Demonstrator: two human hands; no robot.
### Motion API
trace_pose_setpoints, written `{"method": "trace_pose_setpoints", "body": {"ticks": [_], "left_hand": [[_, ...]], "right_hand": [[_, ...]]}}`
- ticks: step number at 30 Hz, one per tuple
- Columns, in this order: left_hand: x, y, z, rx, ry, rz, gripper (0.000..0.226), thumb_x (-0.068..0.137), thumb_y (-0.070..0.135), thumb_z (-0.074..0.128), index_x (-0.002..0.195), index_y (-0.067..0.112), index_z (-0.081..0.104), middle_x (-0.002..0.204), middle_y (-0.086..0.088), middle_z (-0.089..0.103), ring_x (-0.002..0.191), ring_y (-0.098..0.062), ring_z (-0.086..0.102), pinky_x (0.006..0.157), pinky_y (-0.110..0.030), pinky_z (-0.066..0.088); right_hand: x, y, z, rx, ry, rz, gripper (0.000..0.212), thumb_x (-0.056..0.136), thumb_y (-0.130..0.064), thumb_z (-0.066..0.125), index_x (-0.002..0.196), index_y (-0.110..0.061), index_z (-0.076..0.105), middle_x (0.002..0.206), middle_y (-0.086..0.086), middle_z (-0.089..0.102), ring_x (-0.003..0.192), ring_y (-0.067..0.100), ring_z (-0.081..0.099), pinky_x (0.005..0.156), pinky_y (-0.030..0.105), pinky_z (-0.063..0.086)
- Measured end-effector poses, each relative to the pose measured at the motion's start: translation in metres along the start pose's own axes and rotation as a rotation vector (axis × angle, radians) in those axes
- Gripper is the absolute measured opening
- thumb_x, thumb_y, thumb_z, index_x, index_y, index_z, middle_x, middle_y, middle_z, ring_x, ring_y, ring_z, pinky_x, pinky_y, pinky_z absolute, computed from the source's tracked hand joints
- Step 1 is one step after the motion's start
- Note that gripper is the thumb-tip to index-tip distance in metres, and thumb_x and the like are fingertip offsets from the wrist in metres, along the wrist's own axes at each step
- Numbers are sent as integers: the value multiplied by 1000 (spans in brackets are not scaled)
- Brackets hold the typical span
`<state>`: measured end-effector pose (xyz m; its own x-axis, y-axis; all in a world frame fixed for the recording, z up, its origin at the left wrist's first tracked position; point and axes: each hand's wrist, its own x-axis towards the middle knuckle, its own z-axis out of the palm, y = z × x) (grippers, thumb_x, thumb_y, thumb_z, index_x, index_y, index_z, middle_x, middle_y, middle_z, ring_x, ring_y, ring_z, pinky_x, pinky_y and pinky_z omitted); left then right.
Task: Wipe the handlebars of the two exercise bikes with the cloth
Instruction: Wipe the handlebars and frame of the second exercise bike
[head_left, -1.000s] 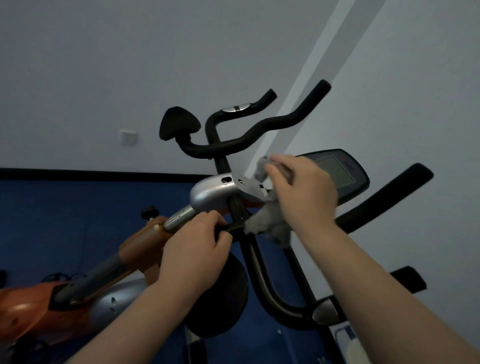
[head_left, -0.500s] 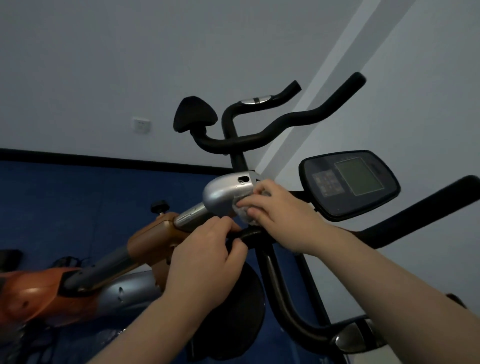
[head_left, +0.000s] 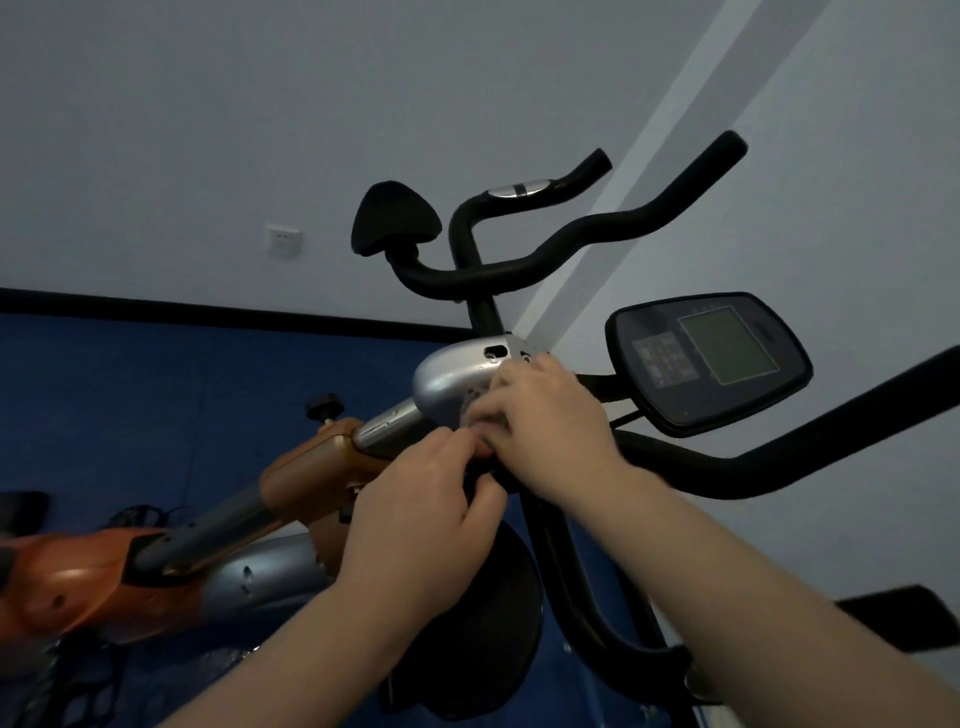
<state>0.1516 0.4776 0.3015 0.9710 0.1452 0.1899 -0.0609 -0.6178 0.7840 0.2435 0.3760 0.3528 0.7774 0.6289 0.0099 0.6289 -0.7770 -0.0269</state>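
The near bike's black handlebar (head_left: 779, 457) curves off to the right from the centre of the view. My left hand (head_left: 421, 509) grips its middle section from below. Touching it, my right hand (head_left: 550, 426) presses a grey cloth (head_left: 471, 411) against the bar where it meets the silver housing (head_left: 447, 374). Only a sliver of the cloth shows under my fingers. The second bike's black handlebar (head_left: 571, 244) rises behind, against the white wall, with neither hand on it.
A black console (head_left: 711, 358) with a grey screen sits just right of my right hand. An orange frame tube (head_left: 311, 478) runs down to the left. A black round pad (head_left: 504, 613) hangs below my left hand. The floor is blue, and a wall socket (head_left: 283, 241) is behind.
My right hand came down with the cloth from in front of the console to the bar's centre, beside my left hand. The cloth, dangling before, is now tucked under my fingers.
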Motion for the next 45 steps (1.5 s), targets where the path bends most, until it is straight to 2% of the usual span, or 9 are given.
{"method": "trace_pose_setpoints", "body": {"ticks": [4, 8, 16, 20, 27, 31, 34, 38, 45], "left_hand": [[1, 0, -3, -18, -26, 17, 23, 79, 43, 36, 91, 37, 53, 80, 14, 54, 71, 0, 50, 53, -15, 33], [0, 2, -1, -26, 1, 3, 21, 79, 41, 37, 90, 37, 54, 82, 15, 56, 73, 1, 51, 55, -19, 40], [2, 7, -6, -118, -35, -132, 12, 80, 34, 51, 88, 38, 59, 73, 10, 64, 68, -3, 59, 60, -30, 49], [20, 1, -13, -330, 28, -240, 17, 83, 21, 58, 85, 37, 64, 82, 4, 66, 70, -11, 65, 69, -34, 57], [72, -26, 5, -265, 270, -214, 19, 89, 14, 53, 97, 30, 57, 102, 6, 57, 100, -16, 53, 81, -32, 46], [77, -48, 9, -422, 241, -217, 10, 92, 17, 55, 100, 21, 58, 102, 2, 60, 98, -16, 56, 85, -40, 49], [78, -60, 3, -562, 191, -206, 8, 89, 20, 61, 96, 21, 60, 101, -1, 61, 92, -5, 58, 76, -19, 49], [85, -66, -1, -692, 114, -232, 9, 87, 10, 63, 94, 16, 60, 94, 2, 63, 82, 3, 58, 68, -10, 46], [93, -81, -5, -750, 91, -371, 20, 78, -13, 50, 86, 5, 55, 84, -13, 63, 79, -27, 59, 72, -43, 51]], "right_hand": [[6, 29, -30, 296, -200, 69, 12, 85, -30, 67, 93, -35, 75, 76, -23, 52, 82, -4, 53, 72, 18, 39], [7, 9, -4, -9, 67, 80, 16, 90, -35, 59, 95, -34, 73, 101, -4, 55, 99, 17, 52, 78, 32, 44], [7, 70, -65, -60, -67, 198, 12, 84, -32, 64, 90, -36, 73, 97, -3, 71, 89, 20, 63, 74, 31, 49], [19, 79, -53, 358, 238, 315, 19, 90, -30, 61, 106, -24, 69, 104, -2, 68, 92, 14, 59, 80, 28, 45], [56, 39, 4, 810, 37, 607, 33, 102, -33, 30, 103, -15, 58, 98, 9, 62, 88, 24, 59, 81, 39, 50], [49, 21, 13, 439, 187, 171, 24, 99, -28, 44, 114, -23, 62, 123, -5, 57, 114, 13, 51, 98, 31, 40], [41, 44, -5, 346, -75, -130, 33, 98, -28, 49, 130, -33, 56, 145, -18, 42, 133, -1, 35, 111, 22, 26], [40, 52, -14, 387, -99, -26, 35, 98, -28, 48, 132, -37, 55, 146, -21, 38, 135, -4, 31, 115, 29, 26], [43, 21, 9, 99, -46, -214, 35, 96, -30, 51, 130, -29, 56, 140, -5, 47, 132, 15, 38, 115, 38, 25]]}}
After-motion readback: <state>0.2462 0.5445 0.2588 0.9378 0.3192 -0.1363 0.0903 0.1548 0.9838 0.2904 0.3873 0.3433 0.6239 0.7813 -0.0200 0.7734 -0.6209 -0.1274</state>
